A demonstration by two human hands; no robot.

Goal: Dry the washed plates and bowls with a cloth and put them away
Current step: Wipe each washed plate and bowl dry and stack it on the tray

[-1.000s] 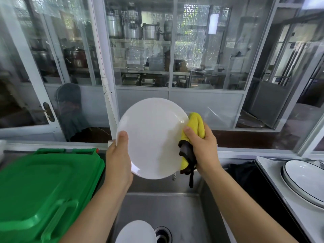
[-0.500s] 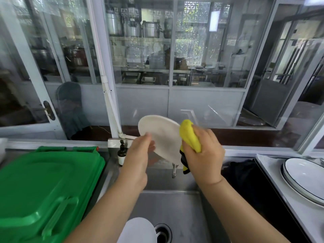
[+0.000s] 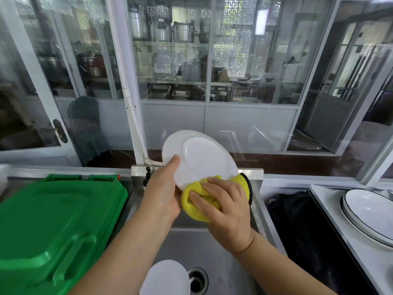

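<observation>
Flipped since earlier, round white ceramic plate (image 3: 200, 158) shows its underside. My left hand (image 3: 163, 188) grips its rim; right hand (image 3: 223, 201) fingers (image 3: 214, 186) clutch the crumpled yellow microfibre cloth (image 3: 197, 199). Wet glaze could slip into the steel sink (image 3: 191, 248).

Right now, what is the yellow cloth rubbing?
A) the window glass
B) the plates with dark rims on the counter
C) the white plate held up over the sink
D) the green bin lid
C: the right hand presses the yellow cloth against the lower edge of the white plate, which the left hand holds.
</observation>
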